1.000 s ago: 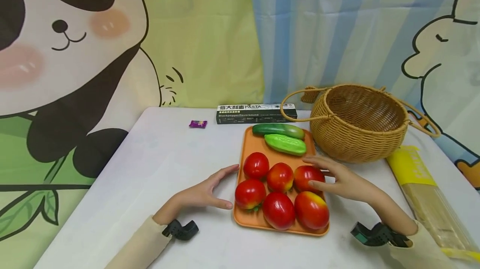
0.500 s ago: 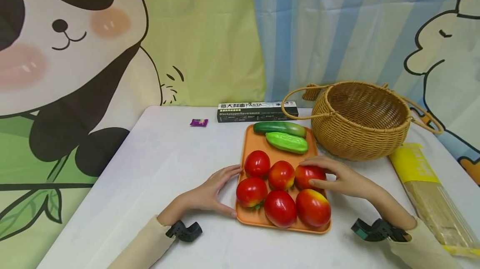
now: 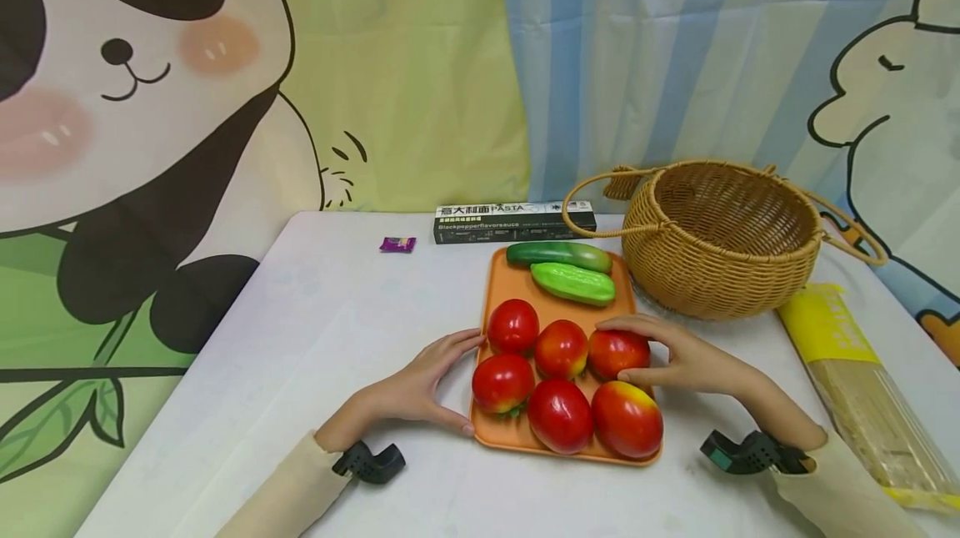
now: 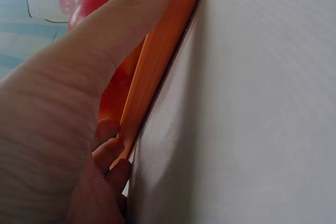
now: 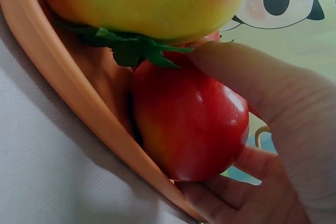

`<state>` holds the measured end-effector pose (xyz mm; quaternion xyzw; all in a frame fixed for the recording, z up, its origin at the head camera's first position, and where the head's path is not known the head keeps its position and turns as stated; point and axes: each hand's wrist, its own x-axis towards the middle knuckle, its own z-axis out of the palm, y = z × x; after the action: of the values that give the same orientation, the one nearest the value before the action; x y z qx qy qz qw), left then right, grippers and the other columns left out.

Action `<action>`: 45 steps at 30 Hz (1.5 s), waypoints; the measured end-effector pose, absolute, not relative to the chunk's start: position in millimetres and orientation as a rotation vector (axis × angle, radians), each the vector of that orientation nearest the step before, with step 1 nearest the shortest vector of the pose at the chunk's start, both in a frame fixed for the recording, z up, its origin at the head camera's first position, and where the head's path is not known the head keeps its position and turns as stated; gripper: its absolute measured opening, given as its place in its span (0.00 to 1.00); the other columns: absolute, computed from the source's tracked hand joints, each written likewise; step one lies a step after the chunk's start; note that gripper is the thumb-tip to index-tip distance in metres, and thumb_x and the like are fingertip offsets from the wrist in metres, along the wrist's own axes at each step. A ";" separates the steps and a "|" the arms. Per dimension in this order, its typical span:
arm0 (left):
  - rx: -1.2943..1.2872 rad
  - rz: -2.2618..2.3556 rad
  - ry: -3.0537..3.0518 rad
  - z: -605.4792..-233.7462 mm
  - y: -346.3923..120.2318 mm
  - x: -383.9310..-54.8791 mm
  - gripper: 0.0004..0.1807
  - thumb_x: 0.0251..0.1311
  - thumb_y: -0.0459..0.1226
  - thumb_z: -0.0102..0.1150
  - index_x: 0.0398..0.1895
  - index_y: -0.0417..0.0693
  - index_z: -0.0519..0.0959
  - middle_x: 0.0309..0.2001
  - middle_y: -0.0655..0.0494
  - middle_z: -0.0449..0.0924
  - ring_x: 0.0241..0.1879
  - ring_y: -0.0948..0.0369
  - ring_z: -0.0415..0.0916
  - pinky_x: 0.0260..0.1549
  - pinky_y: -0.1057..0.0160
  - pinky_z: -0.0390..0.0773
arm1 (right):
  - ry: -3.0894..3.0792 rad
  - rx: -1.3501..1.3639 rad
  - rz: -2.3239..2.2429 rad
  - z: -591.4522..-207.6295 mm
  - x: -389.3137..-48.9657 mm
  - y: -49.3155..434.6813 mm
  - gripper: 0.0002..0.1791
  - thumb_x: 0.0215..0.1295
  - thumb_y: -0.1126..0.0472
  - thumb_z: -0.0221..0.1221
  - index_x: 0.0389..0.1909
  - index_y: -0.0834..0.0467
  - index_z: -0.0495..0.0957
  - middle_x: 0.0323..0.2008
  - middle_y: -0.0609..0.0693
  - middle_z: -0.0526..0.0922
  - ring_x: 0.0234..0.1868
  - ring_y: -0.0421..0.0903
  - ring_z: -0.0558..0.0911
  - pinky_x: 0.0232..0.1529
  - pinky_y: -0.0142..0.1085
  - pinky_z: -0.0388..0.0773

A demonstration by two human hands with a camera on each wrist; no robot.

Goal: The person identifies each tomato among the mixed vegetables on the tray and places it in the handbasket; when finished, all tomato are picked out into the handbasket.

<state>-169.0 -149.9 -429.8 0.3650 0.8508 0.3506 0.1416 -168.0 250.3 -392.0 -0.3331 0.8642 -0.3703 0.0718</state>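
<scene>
An orange tray [image 3: 513,281] lies on the table, carrying several red tomatoes [image 3: 562,417] and two cucumbers, one dark green [image 3: 558,255] and one light green [image 3: 573,284]. My left hand [image 3: 411,388] touches the tray's left edge with fingertips and thumb spread apart; in the left wrist view the thumb [image 4: 113,30] lies along the tray's rim. With thumb and fingers around it, my right hand [image 3: 690,361] holds the tomato [image 3: 617,352] at the tray's right side. In the right wrist view this tomato [image 5: 191,121] still sits in the tray, beneath a yellow-red one [image 5: 147,3] with green leaves.
A wicker basket [image 3: 720,284] stands behind my right hand, its handle [image 3: 600,233] reaching over a pasta box [image 3: 513,225]. A yellow-ended noodle packet [image 3: 862,388] lies at right. A small purple packet [image 3: 397,244] lies at the back left.
My left thumb and fingers have come in to the tray's edge. The right hand has closed in around the right-hand tomato. The tray stays in place.
</scene>
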 end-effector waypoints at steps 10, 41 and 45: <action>1.046 1.007 2.453 -429.3 -149.0 -169.8 0.60 0.42 0.55 0.76 0.77 0.54 0.52 0.77 0.56 0.46 0.74 0.50 0.45 0.68 0.37 0.52 | 2.597 -1.054 -1.147 -392.3 -170.7 252.0 0.31 0.57 0.57 0.70 0.63 0.54 0.73 0.60 0.54 0.76 0.59 0.35 0.72 0.53 0.35 0.78; 1.052 1.055 2.404 -428.7 -149.7 -169.9 0.57 0.43 0.52 0.77 0.76 0.51 0.55 0.76 0.53 0.46 0.75 0.51 0.44 0.69 0.39 0.54 | 2.666 -1.061 -1.171 -376.4 -163.5 254.4 0.31 0.56 0.60 0.70 0.62 0.53 0.74 0.57 0.56 0.77 0.49 0.37 0.73 0.39 0.34 0.79; 1.046 1.050 2.405 -428.2 -149.7 -170.1 0.57 0.43 0.52 0.76 0.76 0.52 0.55 0.76 0.54 0.46 0.75 0.52 0.44 0.69 0.39 0.55 | 2.685 -1.057 -1.163 -374.2 -163.0 256.3 0.31 0.56 0.61 0.71 0.62 0.53 0.74 0.58 0.57 0.76 0.51 0.36 0.73 0.41 0.35 0.81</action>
<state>-170.1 -149.7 -428.2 0.3656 0.8406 0.3671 0.1578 -163.0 256.3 -374.2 -0.3397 0.8630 -0.3737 0.0154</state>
